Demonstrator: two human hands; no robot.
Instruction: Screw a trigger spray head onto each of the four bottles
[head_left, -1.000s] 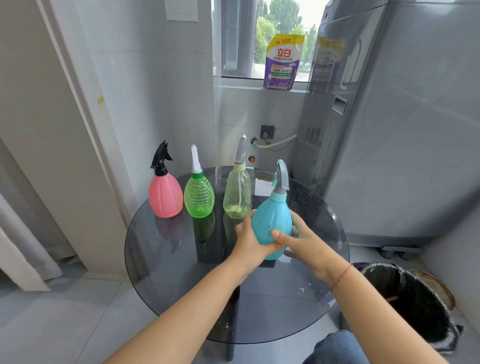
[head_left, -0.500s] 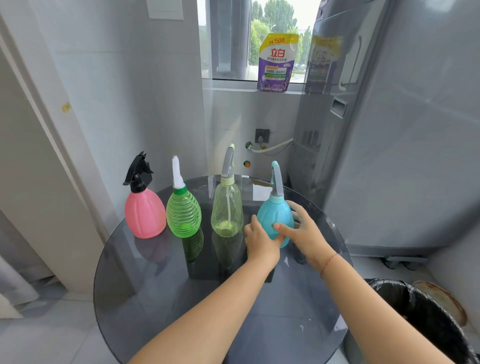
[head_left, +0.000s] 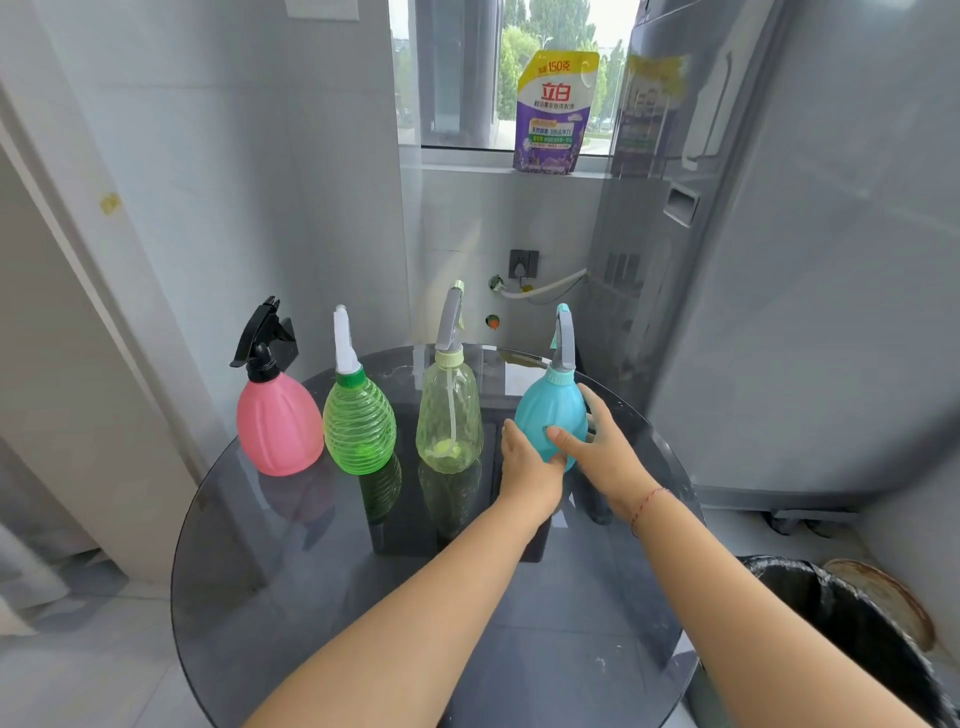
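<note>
Four bottles stand in a row at the back of a round dark glass table (head_left: 322, 582), each with a spray head on top. From left: a pink bottle (head_left: 278, 426) with a black head, a ribbed green bottle (head_left: 359, 428) with a white head, a clear yellowish bottle (head_left: 450, 415) with a grey head, and a blue bottle (head_left: 549, 415) with a grey head. My left hand (head_left: 527, 467) and my right hand (head_left: 605, 452) both clasp the blue bottle's lower body, which rests upright on the table.
A tall grey appliance (head_left: 779, 260) stands close on the right. A black-lined bin (head_left: 852, 629) sits on the floor at lower right. A purple detergent pouch (head_left: 556, 111) is on the window sill behind. A white wall runs along the left.
Both hands carried the blue bottle away from me and set it at the right end of the row; it now stands on the table beside the yellowish bottle.
</note>
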